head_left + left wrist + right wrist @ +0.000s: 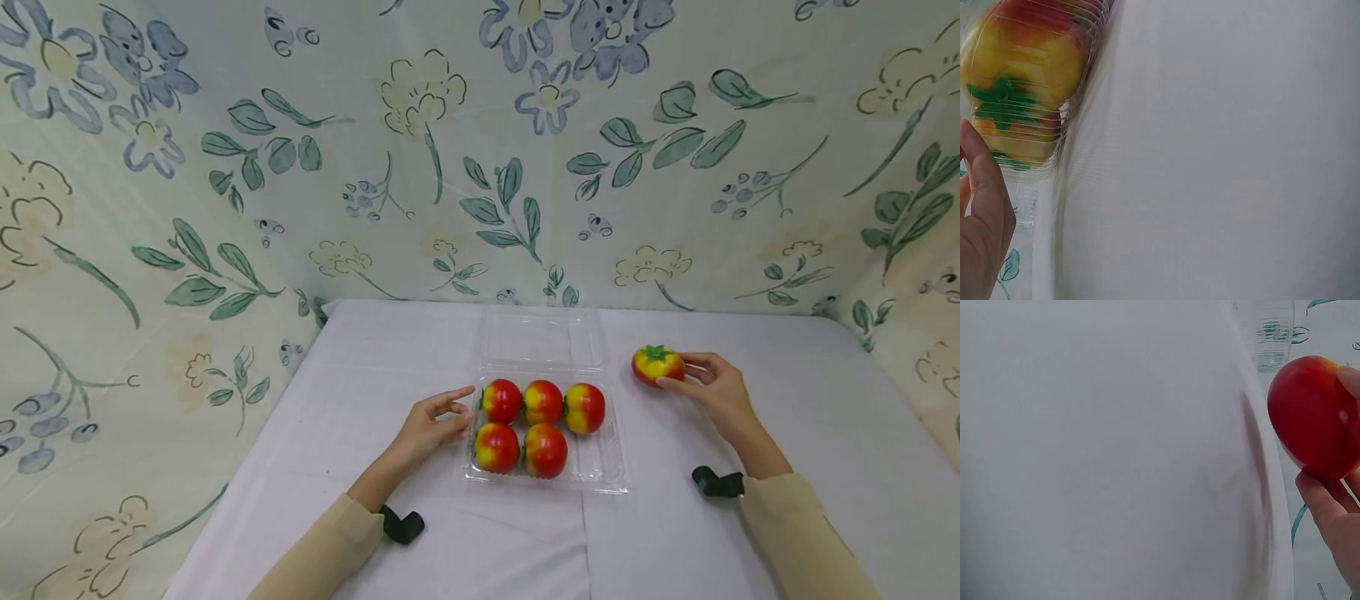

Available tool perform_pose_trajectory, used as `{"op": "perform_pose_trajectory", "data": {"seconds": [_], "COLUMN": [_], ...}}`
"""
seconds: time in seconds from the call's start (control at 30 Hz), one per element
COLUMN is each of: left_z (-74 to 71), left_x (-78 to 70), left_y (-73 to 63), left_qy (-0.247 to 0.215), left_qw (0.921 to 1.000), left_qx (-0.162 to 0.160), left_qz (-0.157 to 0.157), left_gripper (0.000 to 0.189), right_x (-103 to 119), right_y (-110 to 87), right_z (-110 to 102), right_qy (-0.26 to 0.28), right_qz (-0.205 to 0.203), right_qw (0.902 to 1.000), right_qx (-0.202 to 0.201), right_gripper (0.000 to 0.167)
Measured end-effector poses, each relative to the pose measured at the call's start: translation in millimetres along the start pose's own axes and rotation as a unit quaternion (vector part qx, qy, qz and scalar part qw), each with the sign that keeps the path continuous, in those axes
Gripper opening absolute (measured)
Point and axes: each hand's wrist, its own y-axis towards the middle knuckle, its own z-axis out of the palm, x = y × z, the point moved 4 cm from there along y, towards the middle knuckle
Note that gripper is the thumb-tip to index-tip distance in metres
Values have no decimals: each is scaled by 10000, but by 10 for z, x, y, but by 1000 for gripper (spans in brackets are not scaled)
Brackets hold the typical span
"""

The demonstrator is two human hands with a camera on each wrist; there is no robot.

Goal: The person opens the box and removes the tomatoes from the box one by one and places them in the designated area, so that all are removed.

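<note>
A clear plastic clamshell box (592, 468) lies with its lid (540, 337) folded back. Inside are several red-and-yellow tomatoes, among them one at the back right (585, 408); the front right spot holds none. To the right of the box, my right hand (723, 396) pinches another tomato (657, 367) between thumb and fingers, its green leafy cap facing up. The right wrist view shows this tomato's (1313, 419) smooth red side. My left hand (429, 429) is at the box's left edge, fingers slightly bent; whether the fingertips touch the plastic I cannot tell.
A white cloth (375, 350) covers the table, with a fold running toward the front. Flowered fabric (465, 125) hangs behind and at the sides. Dark straps (405, 527) stick out at both wrists beside the beige sleeves (330, 542).
</note>
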Motion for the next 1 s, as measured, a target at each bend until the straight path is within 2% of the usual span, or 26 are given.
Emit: {"op": "perform_pose_trajectory", "data": {"seconds": [0.57,0.73,1.0], "left_z": [-5,2,1], "left_x": [15,5,18], "left_y": [-1,-11,2], "left_qy": [-34,-33,33], "left_qw": [10000,10000,10000], "left_qx": [-36,-49,-64], "left_qz": [-46,-22,-44], "left_gripper": [50,50,49], "right_x": [-24,-71,-77], "right_y": [71,105,87], "right_z": [48,66,62], "right_qy": [283,347,270], "right_qz": [227,499,447], "right_qw": [9993,9980,9986], "right_qx": [-68,-180,-24], "right_gripper": [75,73,75]}}
